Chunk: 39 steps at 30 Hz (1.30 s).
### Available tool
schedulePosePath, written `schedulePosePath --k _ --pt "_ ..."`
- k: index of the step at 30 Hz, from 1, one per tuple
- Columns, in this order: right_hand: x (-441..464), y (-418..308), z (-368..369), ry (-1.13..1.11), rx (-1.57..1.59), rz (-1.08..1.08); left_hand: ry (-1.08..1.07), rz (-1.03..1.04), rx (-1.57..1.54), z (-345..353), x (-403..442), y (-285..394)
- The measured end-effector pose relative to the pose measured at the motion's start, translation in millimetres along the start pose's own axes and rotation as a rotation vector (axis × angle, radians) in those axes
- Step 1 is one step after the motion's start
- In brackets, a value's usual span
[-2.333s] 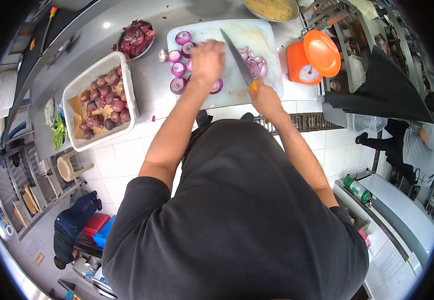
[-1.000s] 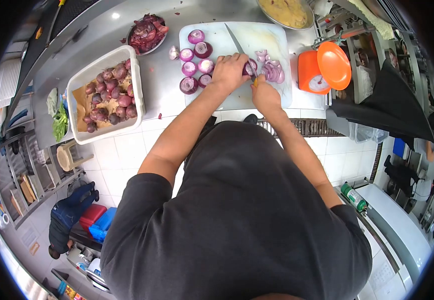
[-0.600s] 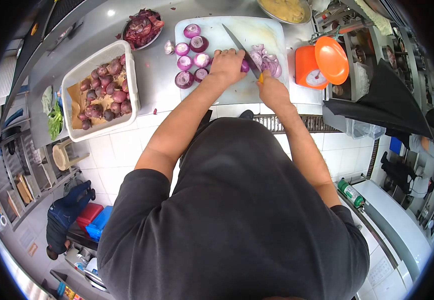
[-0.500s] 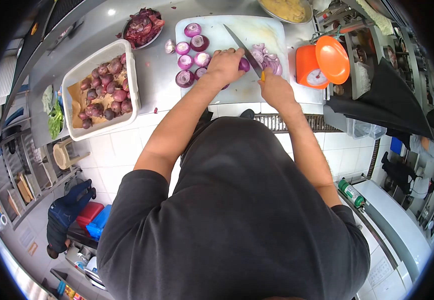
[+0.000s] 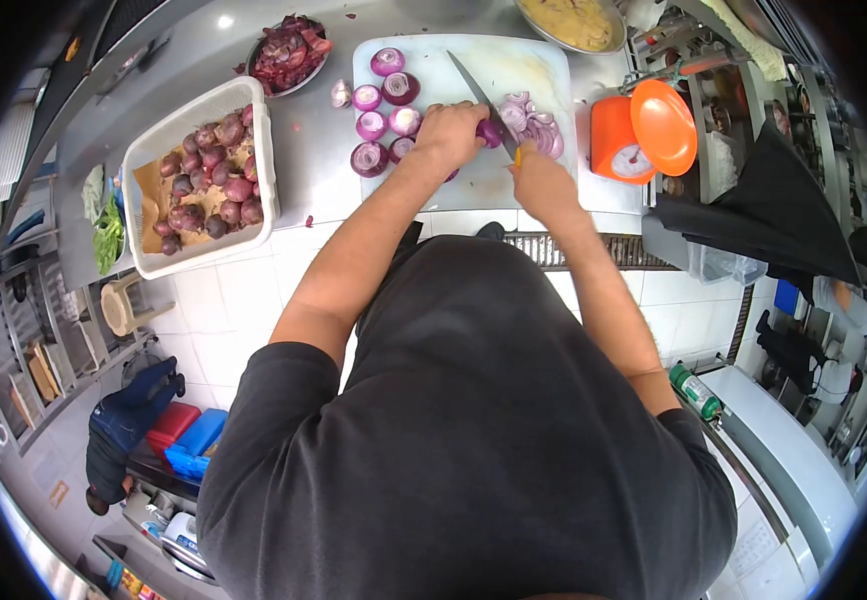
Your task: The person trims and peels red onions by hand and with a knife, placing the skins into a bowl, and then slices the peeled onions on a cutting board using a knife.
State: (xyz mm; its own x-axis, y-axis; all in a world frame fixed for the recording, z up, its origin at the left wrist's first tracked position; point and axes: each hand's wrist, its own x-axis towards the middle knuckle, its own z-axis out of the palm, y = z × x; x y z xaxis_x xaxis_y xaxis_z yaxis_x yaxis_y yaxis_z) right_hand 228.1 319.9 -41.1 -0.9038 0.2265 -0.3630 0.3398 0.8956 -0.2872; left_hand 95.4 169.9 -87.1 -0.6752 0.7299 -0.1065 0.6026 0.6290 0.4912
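My left hand is closed on a red onion, pressing it to the white cutting board. The fingers hide much of the onion. My right hand grips a knife with a yellow handle; its long blade points away and to the left, right beside the held onion. Sliced onion lies in a heap to the right of the blade. Several peeled red onions with cut ends stand on the board's left side, some next to my left wrist.
A white crate of unpeeled onions stands left. Behind it is a bowl of onion skins. A metal bowl with yellowish contents sits at the back right, near an orange scale. Another person is at the lower left.
My right hand and the knife have shifted slightly left, toward the held onion. The slice heap beside the blade looks a little more spread. My left hand stays on the onion.
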Motion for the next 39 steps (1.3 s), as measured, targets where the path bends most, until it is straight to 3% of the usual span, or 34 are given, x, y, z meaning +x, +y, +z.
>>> schedulePosePath --k 2,9,13,19,23,29,33,36,39 --pt "8 -2 29 0.021 0.028 0.055 -0.011 0.000 -0.004 -2 -2 1" --pt "-4 -7 -14 0.001 -0.007 -0.049 -0.013 -0.002 -0.024 -9 -4 3" --pt "8 -14 24 0.022 0.026 0.075 0.010 0.008 -0.045 -3 -3 -1" --pt "-4 -11 -14 -0.032 0.000 -0.031 0.035 0.012 -0.070 0 -5 -4" --pt "9 -11 38 0.070 0.047 0.076 0.045 0.018 -0.090 2 -4 -7" --pt "-3 -21 -16 -0.040 0.023 0.012 0.026 0.006 -0.058 -3 -3 -4" --pt "9 -16 30 0.030 0.078 0.079 0.027 0.016 -0.045 -6 -6 -3" --pt "20 -7 35 0.015 0.100 0.065 0.200 0.150 0.116 -4 -12 -2" --pt "20 10 27 0.010 0.111 0.046 0.178 0.313 0.166 -5 -8 -6"
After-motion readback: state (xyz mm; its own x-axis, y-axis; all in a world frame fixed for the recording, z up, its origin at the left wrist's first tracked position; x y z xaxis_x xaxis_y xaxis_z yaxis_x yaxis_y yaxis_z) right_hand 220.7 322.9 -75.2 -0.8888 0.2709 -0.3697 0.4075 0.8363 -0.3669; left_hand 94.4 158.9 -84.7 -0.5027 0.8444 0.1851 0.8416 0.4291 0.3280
